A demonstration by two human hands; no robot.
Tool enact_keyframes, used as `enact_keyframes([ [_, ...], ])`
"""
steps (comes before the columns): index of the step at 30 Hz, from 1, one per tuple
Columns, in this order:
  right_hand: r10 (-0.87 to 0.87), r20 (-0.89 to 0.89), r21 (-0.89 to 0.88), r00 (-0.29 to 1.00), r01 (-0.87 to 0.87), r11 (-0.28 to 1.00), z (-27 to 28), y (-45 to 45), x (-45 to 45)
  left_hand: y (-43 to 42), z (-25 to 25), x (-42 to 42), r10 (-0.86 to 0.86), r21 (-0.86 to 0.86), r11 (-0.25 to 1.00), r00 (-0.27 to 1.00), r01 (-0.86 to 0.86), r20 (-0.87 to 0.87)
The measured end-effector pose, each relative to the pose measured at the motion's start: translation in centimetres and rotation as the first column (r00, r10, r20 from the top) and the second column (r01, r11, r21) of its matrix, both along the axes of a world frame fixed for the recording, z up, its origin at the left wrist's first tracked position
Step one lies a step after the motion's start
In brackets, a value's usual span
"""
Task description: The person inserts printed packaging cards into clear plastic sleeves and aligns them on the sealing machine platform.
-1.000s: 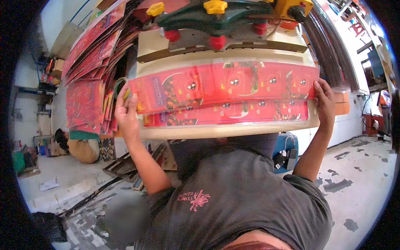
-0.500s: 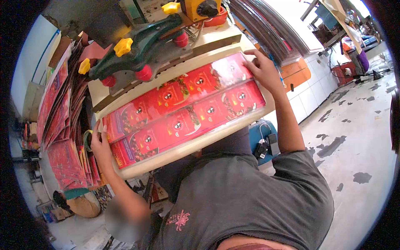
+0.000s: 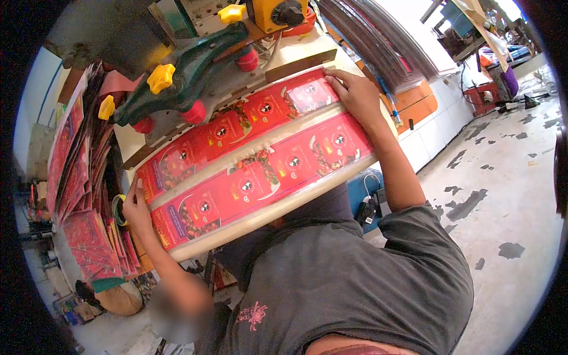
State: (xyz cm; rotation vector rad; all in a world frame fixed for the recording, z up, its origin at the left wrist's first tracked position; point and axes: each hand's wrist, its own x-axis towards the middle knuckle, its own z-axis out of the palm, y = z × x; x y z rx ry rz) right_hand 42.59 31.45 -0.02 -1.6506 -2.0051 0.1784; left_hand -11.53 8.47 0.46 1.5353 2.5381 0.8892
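Observation:
Two long red printed strips lie on the cream work surface [image 3: 204, 245] of a machine. The far strip [image 3: 236, 127] reaches the machine's front edge, and my two hands hold its ends. My left hand [image 3: 136, 208] is at its left end, fingers together on the edge. My right hand [image 3: 354, 94] grips its right end, thumb and fingers closed on the corner. The near strip [image 3: 266, 177] lies closer to my body, with a pale gap between the two. Glossy clear film seems to cover both.
A dark green clamp bar [image 3: 177, 83] with yellow knobs [image 3: 160, 78] spans the machine. Red sheets [image 3: 89, 242] are piled at left. Dark-edged stacked sheets [image 3: 378, 44] stand at upper right. A roll of tape [image 3: 119, 209] sits beside my left hand. A person [image 3: 120, 297] is low at left.
The view has turned. My hands have moved the far strip away from the near one, towards the clamp bar, and it now lies on the surface; earlier it overlapped the near strip.

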Motion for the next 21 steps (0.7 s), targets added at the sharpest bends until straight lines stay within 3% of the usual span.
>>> enact_keyframes([
  [6,-0.011,0.023,-0.059,1.0,0.013,0.998,1.0,-0.6,-0.4,-0.2,-0.3,-0.4,0.035,-0.01,0.999,0.997,-0.034,0.067],
  [10,0.029,-0.118,-0.07,0.993,-0.038,0.997,1.0,-0.5,-0.3,-0.2,-2.0,-1.7,0.034,0.062,0.997,0.997,-0.039,0.076],
  [11,-0.004,-0.064,-0.135,0.998,-0.005,0.991,0.7,-0.1,0.0,-0.2,-0.8,-0.8,0.113,-0.061,0.992,0.99,-0.108,0.087],
  [13,0.057,-0.104,-0.064,0.993,-0.064,0.996,0.1,0.3,0.2,-0.4,-1.5,-0.5,0.01,0.149,0.989,1.0,-0.007,-0.016],
  [16,0.094,-0.159,-0.076,0.983,-0.107,0.991,1.0,-0.1,-0.1,-0.1,0.3,1.1,0.115,0.033,0.993,0.993,-0.115,-0.002],
  [20,0.046,-0.085,-0.11,0.995,-0.055,0.992,1.6,-0.3,-0.5,-0.1,-0.3,1.1,0.104,0.156,0.982,0.994,-0.108,0.031],
  [21,0.072,-0.115,-0.1,0.991,-0.084,0.992,2.0,-0.7,-0.9,0.1,-0.2,1.1,0.128,0.116,0.984,0.988,-0.137,0.08],
])
